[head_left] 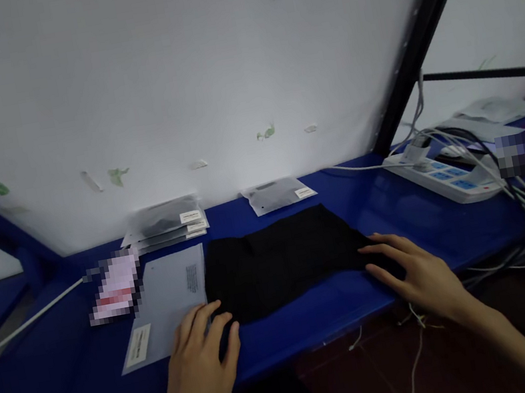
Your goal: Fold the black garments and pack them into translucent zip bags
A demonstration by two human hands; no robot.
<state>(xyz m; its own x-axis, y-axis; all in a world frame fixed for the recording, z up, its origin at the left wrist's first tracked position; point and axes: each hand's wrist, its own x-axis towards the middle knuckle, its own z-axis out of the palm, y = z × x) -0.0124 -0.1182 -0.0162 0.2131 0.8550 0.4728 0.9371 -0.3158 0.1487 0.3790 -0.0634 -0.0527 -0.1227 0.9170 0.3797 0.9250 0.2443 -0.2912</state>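
A piece of black cloth (278,258), perhaps a folded garment, lies flat on the blue table. My left hand (203,352) rests at its lower left corner, fingers apart and bent, with the tips on or beside the edge. At the right end of the cloth, my right hand (409,265) touches the narrow corner with its fingers spread. Partly beneath my left hand is a frosted plastic bag (168,294) with a white label, flat beside the cloth. Neither hand visibly grips anything.
Several packed bags (160,221) are stacked at the back left, and another bag (277,194) lies by the wall. A blurred-out phone-like item (116,287) sits at left with a cable. A power strip (446,174) and tangled cables stand at right. The table edge (319,342) runs in front.
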